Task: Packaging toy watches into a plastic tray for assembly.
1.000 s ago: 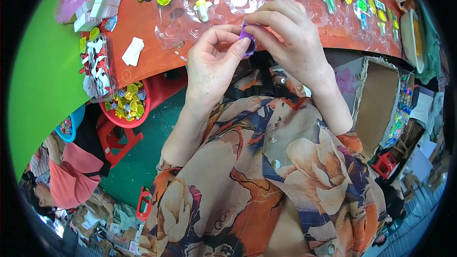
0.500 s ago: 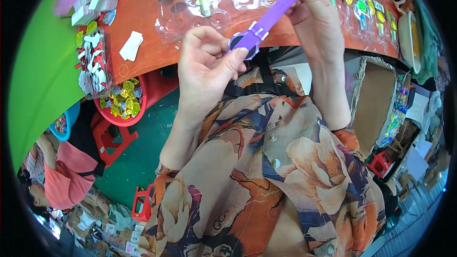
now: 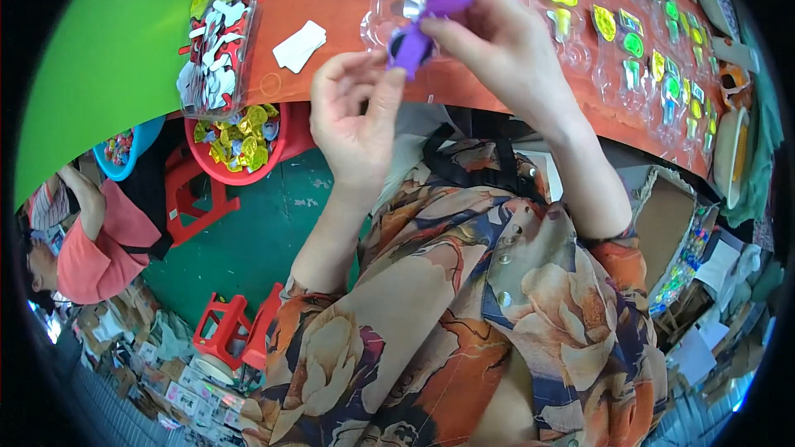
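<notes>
Grasping purple watch (image 3: 410,51) | left hand (image 3: 358,120): dial; right hand (image 3: 515,54): strap | by table edge (image 3: 457,91), bare tabletop (image 3: 344,21) leftward

from a distance i look through the left one of two fisheye cameras worn on the person's head, facing steeply down. my view is upright: the left hand (image 3: 356,120) and right hand (image 3: 512,50) sit close, above its centre, and the patterned shirt (image 3: 464,306) fills the lower middle. the red tabletop (image 3: 331,0) bends across the top, the green floor (image 3: 265,219) lies farther off, and a dark rim rounds the corners.
</notes>
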Demonstrator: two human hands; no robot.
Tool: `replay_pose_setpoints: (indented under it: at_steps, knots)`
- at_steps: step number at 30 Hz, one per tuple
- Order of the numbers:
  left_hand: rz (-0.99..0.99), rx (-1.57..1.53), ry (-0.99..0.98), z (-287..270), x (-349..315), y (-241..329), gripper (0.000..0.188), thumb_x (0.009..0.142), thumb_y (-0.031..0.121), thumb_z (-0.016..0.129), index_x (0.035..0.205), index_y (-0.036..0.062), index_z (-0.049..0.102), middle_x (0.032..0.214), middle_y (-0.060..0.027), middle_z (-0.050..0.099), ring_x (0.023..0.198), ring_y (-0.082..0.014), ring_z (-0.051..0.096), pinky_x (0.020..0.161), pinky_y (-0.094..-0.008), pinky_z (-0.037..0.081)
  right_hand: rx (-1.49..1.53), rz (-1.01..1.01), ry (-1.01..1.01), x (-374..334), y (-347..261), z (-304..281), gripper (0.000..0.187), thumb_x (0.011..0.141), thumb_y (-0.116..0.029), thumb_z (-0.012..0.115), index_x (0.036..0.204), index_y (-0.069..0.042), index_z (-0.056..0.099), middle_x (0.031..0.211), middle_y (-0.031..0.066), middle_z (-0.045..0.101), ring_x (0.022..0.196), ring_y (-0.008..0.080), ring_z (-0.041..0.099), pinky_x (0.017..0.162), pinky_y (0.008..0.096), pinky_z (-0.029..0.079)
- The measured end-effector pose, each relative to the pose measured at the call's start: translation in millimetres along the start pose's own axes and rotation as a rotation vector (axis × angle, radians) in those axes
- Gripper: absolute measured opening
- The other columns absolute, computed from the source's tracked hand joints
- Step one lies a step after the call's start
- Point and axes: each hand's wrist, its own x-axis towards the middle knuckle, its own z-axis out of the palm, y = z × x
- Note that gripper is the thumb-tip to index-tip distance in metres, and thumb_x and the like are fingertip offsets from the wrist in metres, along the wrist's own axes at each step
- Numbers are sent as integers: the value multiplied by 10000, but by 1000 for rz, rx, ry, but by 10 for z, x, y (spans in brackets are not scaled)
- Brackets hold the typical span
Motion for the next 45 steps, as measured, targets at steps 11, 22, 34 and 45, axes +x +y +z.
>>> replay_pose_setpoints:
  at_steps: [11, 22, 34, 45]
  knots:
    - [793, 894, -192, -70, 373, -517, 278, 774, 28, 767, 1024, -28, 658, 1178, -164, 639, 1096, -344, 586, 938, -455, 477, -325, 94, -194, 484, 218, 245, 261, 912, -155, 675, 1065, 48, 614, 781, 102, 670, 666, 129, 641, 594, 284, 523]
    - [758, 955, -235, -46, 400, -537, 281, 778, 105, 779, 1007, -2, 657, 1205, -179, 613, 1057, -345, 583, 905, -461, 463, -103, 213, -203, 693, 364, 249, 436, 866, -193, 725, 1189, 57, 576, 950, 106, 677, 849, 148, 651, 721, 283, 541]
    - [778, 714, -45, -117, 406, -608, 311, 782, 87, 746, 1046, 26, 594, 1204, -185, 607, 1074, -360, 570, 895, -454, 470, -60, 170, -147, 631, 440, 350, 257, 862, -167, 704, 1047, 11, 694, 829, 117, 708, 741, 154, 691, 645, 320, 545]
    - [803, 915, -215, -41, 423, -578, 277, 789, 82, 726, 1041, -20, 671, 1130, -159, 664, 1062, -349, 608, 926, -470, 468, -209, 82, 31, 841, 456, 320, 256, 866, -229, 646, 908, 21, 684, 824, 190, 705, 783, 330, 705, 722, 426, 552]
